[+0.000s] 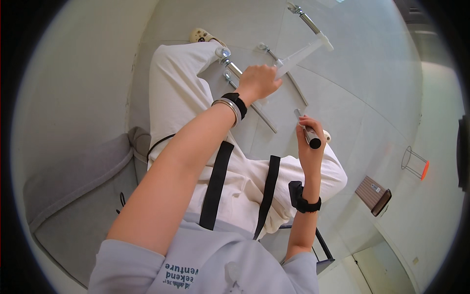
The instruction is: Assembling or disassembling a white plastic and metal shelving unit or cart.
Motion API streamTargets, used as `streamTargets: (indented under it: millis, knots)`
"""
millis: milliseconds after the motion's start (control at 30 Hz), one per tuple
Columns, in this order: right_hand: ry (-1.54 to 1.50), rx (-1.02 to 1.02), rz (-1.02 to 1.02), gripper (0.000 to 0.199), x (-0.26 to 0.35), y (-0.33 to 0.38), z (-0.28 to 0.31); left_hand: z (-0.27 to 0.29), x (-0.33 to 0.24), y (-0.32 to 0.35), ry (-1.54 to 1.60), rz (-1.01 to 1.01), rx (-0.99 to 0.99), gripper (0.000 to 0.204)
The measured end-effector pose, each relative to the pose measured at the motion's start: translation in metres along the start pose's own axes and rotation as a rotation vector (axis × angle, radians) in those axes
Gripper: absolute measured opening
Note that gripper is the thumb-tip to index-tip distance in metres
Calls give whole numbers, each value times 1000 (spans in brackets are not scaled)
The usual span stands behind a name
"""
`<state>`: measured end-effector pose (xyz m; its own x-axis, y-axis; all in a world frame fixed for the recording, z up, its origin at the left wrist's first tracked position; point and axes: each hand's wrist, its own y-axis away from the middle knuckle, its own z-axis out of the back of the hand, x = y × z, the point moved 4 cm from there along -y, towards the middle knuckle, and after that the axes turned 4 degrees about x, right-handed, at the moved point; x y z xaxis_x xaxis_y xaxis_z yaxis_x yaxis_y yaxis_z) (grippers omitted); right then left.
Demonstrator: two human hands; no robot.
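Note:
My left hand (258, 82) is closed round the near end of a frame of metal tubes and white plastic. From it a white crossbar (301, 55) runs to a second upright metal tube (309, 22) on the far side. Small wheel-like ends (223, 53) tip the tubes. Upright in my right hand (309, 132) is a separate silver tube with a black end cap (315, 143), the fingers wrapped round it. Thin metal rails (297, 89) lie on the floor below the frame; my left hand hides the joint it grips.
I sit with legs apart in white trousers, a cream clog (200, 35) on one foot. A grey sofa (81, 196) is at the left. To the right are a brown ribbed box (369, 192) and a wire stand with an orange part (424, 170) on the tiled floor.

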<state>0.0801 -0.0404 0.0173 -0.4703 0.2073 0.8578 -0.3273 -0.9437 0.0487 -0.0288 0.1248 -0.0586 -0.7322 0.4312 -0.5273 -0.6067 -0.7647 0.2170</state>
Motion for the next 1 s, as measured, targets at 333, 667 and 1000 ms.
streamTargets:
  millis: [333,667,1000]
  knots:
    - [-255,-41,-169,13,-14,15,4,0,-1,0,5,-7,1,31]
    - [645,-854,61,9,-12,107,214,2,5,2,25,-20,3,30]
    - [1013,-914,-811,53,-124,486,270,2,1,3,39,-51,-29,29]
